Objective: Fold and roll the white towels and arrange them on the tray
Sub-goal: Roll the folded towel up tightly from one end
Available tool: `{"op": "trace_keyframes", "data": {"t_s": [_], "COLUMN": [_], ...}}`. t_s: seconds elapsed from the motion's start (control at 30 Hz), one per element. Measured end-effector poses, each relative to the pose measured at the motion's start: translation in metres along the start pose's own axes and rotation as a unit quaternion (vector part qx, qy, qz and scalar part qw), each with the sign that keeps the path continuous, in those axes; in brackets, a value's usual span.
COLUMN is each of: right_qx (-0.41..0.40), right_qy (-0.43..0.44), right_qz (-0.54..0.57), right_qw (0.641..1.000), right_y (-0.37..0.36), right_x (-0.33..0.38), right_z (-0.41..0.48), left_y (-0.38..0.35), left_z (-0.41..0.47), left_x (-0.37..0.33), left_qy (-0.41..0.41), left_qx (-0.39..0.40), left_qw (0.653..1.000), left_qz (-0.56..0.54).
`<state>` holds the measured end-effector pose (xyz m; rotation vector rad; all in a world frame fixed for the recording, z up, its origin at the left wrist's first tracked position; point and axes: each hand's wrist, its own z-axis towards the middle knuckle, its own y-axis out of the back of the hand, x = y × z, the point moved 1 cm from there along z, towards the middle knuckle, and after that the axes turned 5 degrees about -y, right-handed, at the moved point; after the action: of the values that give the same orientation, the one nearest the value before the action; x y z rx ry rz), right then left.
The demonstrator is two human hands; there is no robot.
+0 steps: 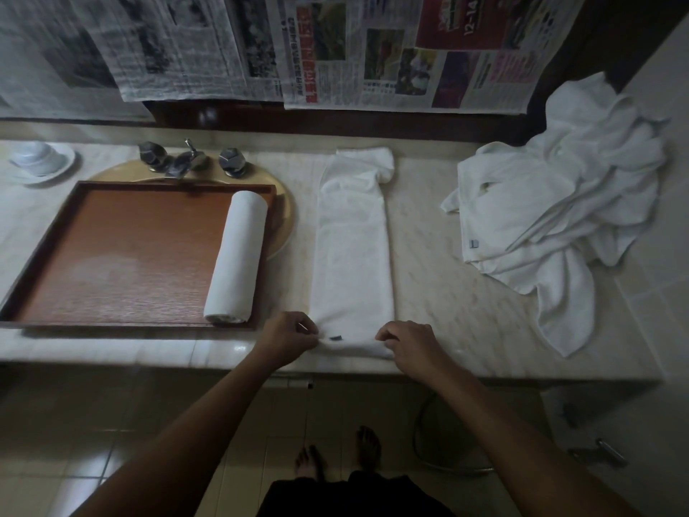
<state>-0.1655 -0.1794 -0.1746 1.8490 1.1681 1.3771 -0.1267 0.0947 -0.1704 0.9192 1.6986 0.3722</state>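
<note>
A white towel folded into a long strip (352, 240) lies on the counter, running away from me. My left hand (289, 335) pinches its near left corner and my right hand (410, 347) grips its near right edge, where the end is turned over into a small roll. A small dark tag shows between my hands. On the brown wooden tray (123, 255) to the left lies one rolled white towel (238, 259) along its right side. A heap of loose white towels (559, 203) sits at the right.
The tray sits over a sink with metal taps (190, 160) behind it. A white dish (41, 162) stands at the far left. Newspapers (335, 50) hang on the wall behind. The counter's front edge is just below my hands; tiled floor and my feet are beneath.
</note>
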Motion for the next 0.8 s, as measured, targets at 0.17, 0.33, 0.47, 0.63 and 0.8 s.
{"op": "trace_keyframes", "data": {"t_s": [0.17,0.33,0.47,0.63,0.8], "right_qx": [-0.043,-0.076,-0.110,-0.107,-0.087], "right_qy": [0.035,0.080,0.088,0.119,0.124], "right_qz": [0.016,-0.001,-0.038,-0.087,-0.120], "right_qw": [0.998,0.994,0.989,0.983,0.981], "right_y": [-0.003,-0.018,-0.031,-0.031,-0.026], "right_x": [0.004,0.008,0.006,0.006,0.007], "right_z": [0.001,-0.011,-0.021,-0.025,-0.021], "left_y": [-0.005,-0.022,-0.041,-0.047,-0.040], "left_z": [0.000,-0.010,-0.023,-0.028,-0.021], "left_x": [-0.004,-0.008,-0.003,0.010,0.011], "left_qy": [-0.017,-0.164,-0.259,-0.287,-0.288], "left_qx": [-0.023,-0.085,-0.090,-0.061,-0.045], "left_qw": [1.000,0.979,0.944,0.927,0.922], "left_qz": [0.002,0.083,0.185,0.235,0.254]}}
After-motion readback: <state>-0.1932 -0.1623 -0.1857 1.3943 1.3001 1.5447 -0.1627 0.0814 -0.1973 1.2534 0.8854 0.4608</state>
